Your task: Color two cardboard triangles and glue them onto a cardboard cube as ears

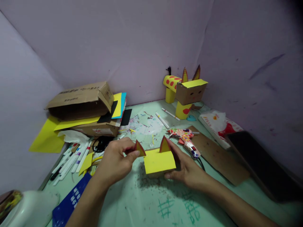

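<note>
A small cardboard box with yellow paper on its top [159, 162] is gripped in my right hand [186, 165], fingers behind and thumb in front. One pointed paper ear [165, 145], yellow with a dark reddish edge, stands at the box's back right. My left hand [121, 160] pinches a matching paper ear [140, 148] at the box's left back corner. Whether that ear touches the box I cannot tell. Beyond my right hand lies a patterned glue gun [184, 138] with a black cord.
A cardboard-and-paper animal figure [189, 93] stands at the back right. Boxes and coloured paper [82, 101] are piled at the left, above several markers [73, 159]. A cardboard strip [217, 157] and a dark phone-like slab [262, 167] lie right; a white jar [35, 205] sits front left.
</note>
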The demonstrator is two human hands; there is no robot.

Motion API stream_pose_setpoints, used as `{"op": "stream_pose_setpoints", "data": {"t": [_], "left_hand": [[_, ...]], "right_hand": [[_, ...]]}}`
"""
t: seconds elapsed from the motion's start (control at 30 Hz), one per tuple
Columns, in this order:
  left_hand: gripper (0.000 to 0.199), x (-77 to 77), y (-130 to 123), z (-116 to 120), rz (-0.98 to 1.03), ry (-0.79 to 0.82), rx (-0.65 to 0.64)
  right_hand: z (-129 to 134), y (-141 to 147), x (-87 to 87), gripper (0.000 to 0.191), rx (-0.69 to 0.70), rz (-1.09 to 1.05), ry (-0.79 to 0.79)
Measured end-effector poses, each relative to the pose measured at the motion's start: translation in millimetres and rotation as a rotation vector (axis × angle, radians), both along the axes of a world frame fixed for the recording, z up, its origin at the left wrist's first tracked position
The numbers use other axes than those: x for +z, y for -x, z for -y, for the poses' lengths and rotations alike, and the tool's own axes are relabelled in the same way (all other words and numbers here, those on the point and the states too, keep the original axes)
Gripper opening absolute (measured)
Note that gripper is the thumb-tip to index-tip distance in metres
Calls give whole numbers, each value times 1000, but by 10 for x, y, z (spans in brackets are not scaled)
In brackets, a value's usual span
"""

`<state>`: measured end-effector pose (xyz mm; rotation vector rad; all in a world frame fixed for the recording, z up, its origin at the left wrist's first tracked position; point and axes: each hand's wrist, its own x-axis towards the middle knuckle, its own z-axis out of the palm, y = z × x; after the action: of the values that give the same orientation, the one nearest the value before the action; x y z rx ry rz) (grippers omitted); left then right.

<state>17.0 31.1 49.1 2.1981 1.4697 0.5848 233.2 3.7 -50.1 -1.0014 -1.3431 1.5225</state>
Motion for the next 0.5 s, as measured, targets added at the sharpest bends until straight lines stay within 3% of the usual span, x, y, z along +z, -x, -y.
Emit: {"op": "stream_pose_setpoints", "data": {"t": [0.17, 0.5], "left_hand": [[16, -19, -5, -11, -36, 2, -58], [18, -74, -99, -14, -45, -67, -24]], "right_hand": [[4, 5, 8, 112, -5, -7, 9], [-6, 3, -37, 111, 6, -38, -6]]}}
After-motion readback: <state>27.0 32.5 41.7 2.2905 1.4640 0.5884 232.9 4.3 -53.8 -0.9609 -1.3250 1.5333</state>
